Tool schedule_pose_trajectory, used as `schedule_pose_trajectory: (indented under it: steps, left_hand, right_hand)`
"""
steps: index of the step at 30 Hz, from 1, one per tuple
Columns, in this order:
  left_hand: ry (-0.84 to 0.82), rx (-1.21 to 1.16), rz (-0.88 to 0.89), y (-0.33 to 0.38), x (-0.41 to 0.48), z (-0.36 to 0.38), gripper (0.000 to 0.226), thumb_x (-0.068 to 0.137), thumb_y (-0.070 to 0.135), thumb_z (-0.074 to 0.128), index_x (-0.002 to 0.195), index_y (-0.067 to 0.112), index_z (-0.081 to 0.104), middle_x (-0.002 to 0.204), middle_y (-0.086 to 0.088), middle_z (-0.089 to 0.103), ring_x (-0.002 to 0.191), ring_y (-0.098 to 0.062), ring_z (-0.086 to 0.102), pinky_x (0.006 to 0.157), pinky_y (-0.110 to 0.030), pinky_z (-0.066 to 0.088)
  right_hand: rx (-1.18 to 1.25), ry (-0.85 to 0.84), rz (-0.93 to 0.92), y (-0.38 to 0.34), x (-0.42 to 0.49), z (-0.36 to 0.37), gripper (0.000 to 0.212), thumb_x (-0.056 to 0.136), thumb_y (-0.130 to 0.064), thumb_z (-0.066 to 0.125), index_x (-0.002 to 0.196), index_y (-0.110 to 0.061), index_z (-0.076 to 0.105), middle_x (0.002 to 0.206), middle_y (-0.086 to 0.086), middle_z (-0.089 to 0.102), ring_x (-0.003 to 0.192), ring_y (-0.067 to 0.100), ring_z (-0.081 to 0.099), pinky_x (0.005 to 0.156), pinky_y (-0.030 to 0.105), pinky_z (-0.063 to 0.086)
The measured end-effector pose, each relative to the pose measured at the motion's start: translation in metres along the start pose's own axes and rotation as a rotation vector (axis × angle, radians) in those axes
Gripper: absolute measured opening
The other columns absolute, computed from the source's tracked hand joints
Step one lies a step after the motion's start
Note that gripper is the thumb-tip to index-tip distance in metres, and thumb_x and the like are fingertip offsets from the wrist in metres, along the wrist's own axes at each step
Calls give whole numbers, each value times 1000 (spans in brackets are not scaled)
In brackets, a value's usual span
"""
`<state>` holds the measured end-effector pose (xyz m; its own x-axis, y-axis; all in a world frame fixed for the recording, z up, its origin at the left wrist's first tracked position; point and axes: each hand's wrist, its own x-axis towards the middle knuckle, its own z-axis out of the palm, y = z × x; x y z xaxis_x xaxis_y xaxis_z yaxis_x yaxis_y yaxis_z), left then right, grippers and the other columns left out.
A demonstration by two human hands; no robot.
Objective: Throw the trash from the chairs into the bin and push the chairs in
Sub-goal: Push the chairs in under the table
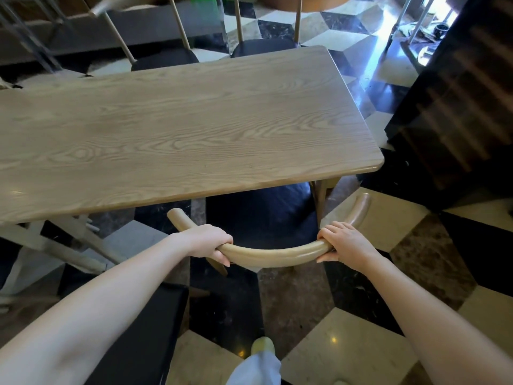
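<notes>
Big wooden table (177,129) takes up most of the view, bare oak-look top with rounded corners, sitting on a black, white and brown checkered floor (347,354). A dark cabinet-like unit (455,112) stands just off the table's right edge.

The chair (266,255) being handled is at the table's near edge, close to the near right corner. Its dark seat (261,215) is already partly under the tabletop, and the curved wooden back rail sticks out toward the camera. I can't see any trash on the bit of seat that shows.

Two more chairs with dark seats are along the far edge: far left chair (166,58) and far right chair (263,47), both tucked up to the table, thin wooden back posts rising behind them. Another dark seat (144,337) pokes in at the lower left, mostly hidden by the forearm.

Left hand (206,243) has its grip wrapped tight around the left part of the back rail, fingers curled underneath. Right hand (345,241) has its grip closed on the right part of the same rail, thumb under and fingers over the top. Both arms are stretched forward.

Down at the bottom there's a yellowish shoe (263,346) and a light trouser leg on the floor tiles.
</notes>
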<state>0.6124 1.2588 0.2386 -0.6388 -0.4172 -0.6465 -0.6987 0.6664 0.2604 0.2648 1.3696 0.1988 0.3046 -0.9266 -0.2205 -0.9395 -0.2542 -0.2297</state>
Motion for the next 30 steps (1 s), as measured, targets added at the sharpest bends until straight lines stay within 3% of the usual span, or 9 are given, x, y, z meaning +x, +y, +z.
schedule_pose_trajectory:
  steps: [9, 15, 22, 30]
  left_hand:
    - [-32, 4, -9, -11, 1, 19, 36, 85, 48, 62, 112, 25, 56, 102, 6, 61, 95, -14, 53, 88, -32, 46]
    - [-4, -7, 20, -19, 5, 26, 30, 86, 48, 60, 108, 28, 56, 101, 10, 61, 93, -13, 49, 90, -29, 33]
    - [-33, -59, 12, -14, 13, 17, 35, 86, 44, 62, 115, 25, 54, 104, 5, 59, 95, -14, 53, 87, -32, 45]
    - [-36, -44, 15, -20, 18, 20, 36, 83, 50, 64, 110, 29, 55, 97, 10, 60, 88, -10, 56, 81, -28, 47]
  right_hand:
    - [-29, -23, 20, -20, -2, 4, 45, 86, -52, 57, 122, -26, 52, 125, -7, 56, 119, 11, 46, 111, 31, 30]
    - [-44, -26, -12, -20, 7, 1, 45, 86, -52, 57, 120, -24, 54, 122, -5, 58, 116, 12, 49, 109, 33, 32]
    - [-78, -67, -34, -3, 15, -8, 43, 85, -53, 57, 120, -27, 53, 122, -7, 57, 116, 13, 47, 109, 33, 31]
    - [-58, -26, -75, 0, 17, -6, 40, 83, -55, 59, 111, -27, 55, 113, -7, 59, 109, 14, 50, 102, 34, 35]
